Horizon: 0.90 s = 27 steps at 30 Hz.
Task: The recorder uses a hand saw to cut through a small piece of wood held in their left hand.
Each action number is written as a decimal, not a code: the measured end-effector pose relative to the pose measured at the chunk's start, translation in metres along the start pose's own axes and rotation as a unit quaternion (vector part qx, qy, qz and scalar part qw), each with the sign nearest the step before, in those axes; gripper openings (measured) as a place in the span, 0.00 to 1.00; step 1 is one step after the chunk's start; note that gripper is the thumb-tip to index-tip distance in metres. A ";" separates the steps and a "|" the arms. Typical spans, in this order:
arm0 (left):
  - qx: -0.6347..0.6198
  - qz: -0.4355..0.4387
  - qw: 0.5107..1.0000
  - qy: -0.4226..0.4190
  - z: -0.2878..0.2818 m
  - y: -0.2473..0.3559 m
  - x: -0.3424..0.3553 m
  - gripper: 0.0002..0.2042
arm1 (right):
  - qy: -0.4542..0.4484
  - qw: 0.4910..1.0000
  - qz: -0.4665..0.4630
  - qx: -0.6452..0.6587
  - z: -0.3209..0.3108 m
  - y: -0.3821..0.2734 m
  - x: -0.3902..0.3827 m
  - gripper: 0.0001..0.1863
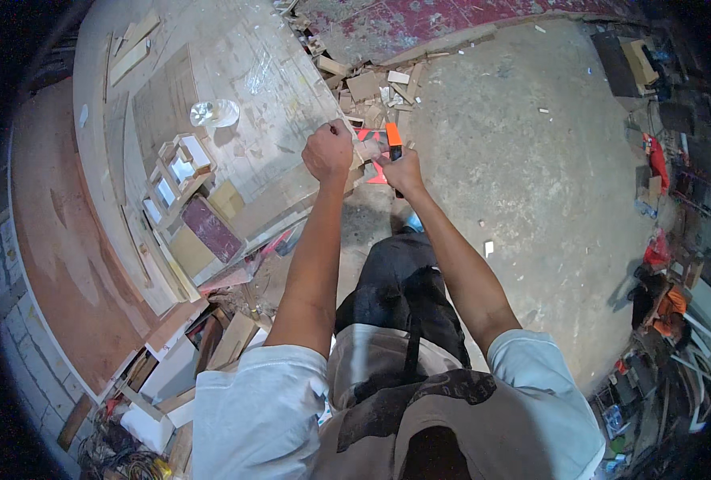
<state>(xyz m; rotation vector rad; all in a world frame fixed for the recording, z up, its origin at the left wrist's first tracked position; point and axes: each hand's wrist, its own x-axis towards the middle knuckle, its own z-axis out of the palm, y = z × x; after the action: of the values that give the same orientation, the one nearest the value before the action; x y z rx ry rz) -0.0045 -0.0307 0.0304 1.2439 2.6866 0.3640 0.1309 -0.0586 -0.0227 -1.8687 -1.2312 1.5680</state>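
Observation:
My left hand is closed in a fist at the right edge of the worktable; what its fingers hold, if anything, is hidden. Just to the right, my right hand is closed around a tool with a bright orange end and a black part below it, its kind not clear. Between the two hands, a short pale wooden piece sticks out by the table edge. Below it, partly covered by my hands, shows a red sheet-like thing.
On the table stand a clear plastic cup, a small wooden frame with several openings and a dark red board. Wood offcuts lie piled beyond my hands. Clutter lines the right side of the concrete floor.

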 end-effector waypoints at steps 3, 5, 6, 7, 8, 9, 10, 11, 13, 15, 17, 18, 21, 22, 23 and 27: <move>0.001 0.012 1.000 0.003 0.002 0.001 0.000 0.19 | 0.005 0.999 -0.027 0.035 0.004 0.011 0.006 0.14; 0.005 0.011 1.000 -0.003 0.004 0.004 0.000 0.19 | 0.011 0.998 -0.039 0.049 0.006 0.017 0.008 0.11; 0.007 0.009 1.000 -0.008 0.005 0.006 0.001 0.19 | 0.028 0.997 -0.056 0.053 0.006 0.020 0.010 0.11; 0.010 0.008 1.000 -0.007 0.003 0.004 0.001 0.19 | 0.039 0.995 -0.074 0.058 0.010 0.017 0.008 0.11; 0.005 -0.004 1.000 -0.014 0.001 0.002 0.001 0.19 | 0.037 0.995 -0.073 0.060 0.011 0.016 0.006 0.11; -0.001 -0.015 1.000 -0.022 -0.001 0.001 0.001 0.19 | 0.020 0.995 -0.066 0.070 0.012 0.015 0.002 0.11; -0.001 -0.016 1.000 -0.021 -0.001 0.002 0.001 0.19 | 0.005 0.995 -0.060 0.078 0.011 0.015 0.001 0.11; 0.004 -0.007 1.000 -0.018 -0.001 0.004 0.000 0.19 | 0.005 0.995 -0.061 0.077 0.011 0.015 0.001 0.11; 0.007 -0.001 1.000 -0.012 -0.002 0.006 0.000 0.19 | 0.025 0.990 -0.067 0.119 0.010 0.012 0.002 0.10; 0.009 -0.005 0.999 -0.039 -0.001 0.008 0.001 0.19 | 0.011 0.991 -0.025 0.132 0.005 0.008 0.001 0.12; 0.006 -0.005 0.999 -0.047 -0.004 0.001 0.003 0.19 | -0.005 0.989 0.015 0.146 0.005 -0.005 -0.004 0.14; 0.005 -0.004 0.998 -0.058 -0.006 -0.002 0.004 0.19 | -0.018 0.988 0.030 0.148 0.005 -0.012 -0.006 0.14; 0.001 -0.002 0.999 -0.048 -0.002 -0.002 0.005 0.19 | -0.029 0.989 0.042 0.139 0.002 -0.012 -0.002 0.14; 0.000 -0.003 0.999 -0.049 -0.002 -0.001 0.004 0.19 | -0.030 0.990 0.040 0.129 0.001 -0.011 -0.002 0.14; -0.005 0.005 0.999 -0.045 -0.003 0.000 0.003 0.19 | -0.032 0.990 0.041 0.128 0.001 -0.010 -0.001 0.14; -0.025 0.007 0.996 -0.085 -0.011 0.007 -0.001 0.19 | -0.012 0.991 0.030 0.131 0.004 0.000 0.004 0.15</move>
<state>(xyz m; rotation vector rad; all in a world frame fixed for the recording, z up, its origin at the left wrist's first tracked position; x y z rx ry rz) -0.0017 -0.0287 0.0426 1.2220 2.5117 0.3109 0.1275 -0.0563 -0.0262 -1.7369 -0.9338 1.6981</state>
